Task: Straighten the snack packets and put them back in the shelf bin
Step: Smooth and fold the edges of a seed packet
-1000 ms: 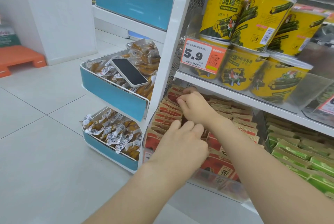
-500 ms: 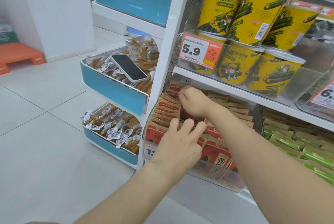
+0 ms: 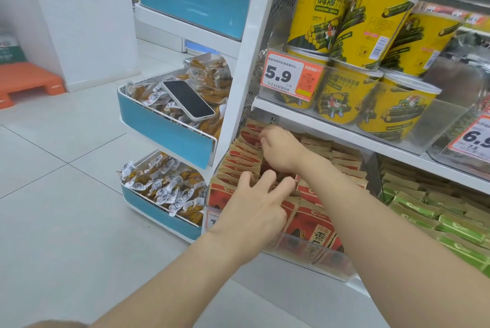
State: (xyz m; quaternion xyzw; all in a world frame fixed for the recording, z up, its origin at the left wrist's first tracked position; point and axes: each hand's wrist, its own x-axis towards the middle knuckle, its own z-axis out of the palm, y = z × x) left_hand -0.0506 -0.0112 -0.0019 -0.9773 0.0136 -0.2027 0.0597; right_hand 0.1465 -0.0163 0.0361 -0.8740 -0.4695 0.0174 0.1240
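Head view: snack packets (image 3: 244,154) being tidied inside the shelf bin (image 3: 318,257).
Straight, splayed fingers (image 3: 262,184) of the left hand (image 3: 252,215) press packet tops near the front; curled fingers of the right hand (image 3: 281,150) sit on tops farther back, pinch unconfirmed. A hard shove could domino the leaning row or crease a packet. Since 1 s ago the left fingers fanned out; the right hand barely moved.

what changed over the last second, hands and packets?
Left hand spread its fingers apart from a closed bunch, fingertips touching the front red packets. Right hand stayed curled over the rear packets; its grip is hidden. Phone still lies in the blue bin; nothing lifted out.
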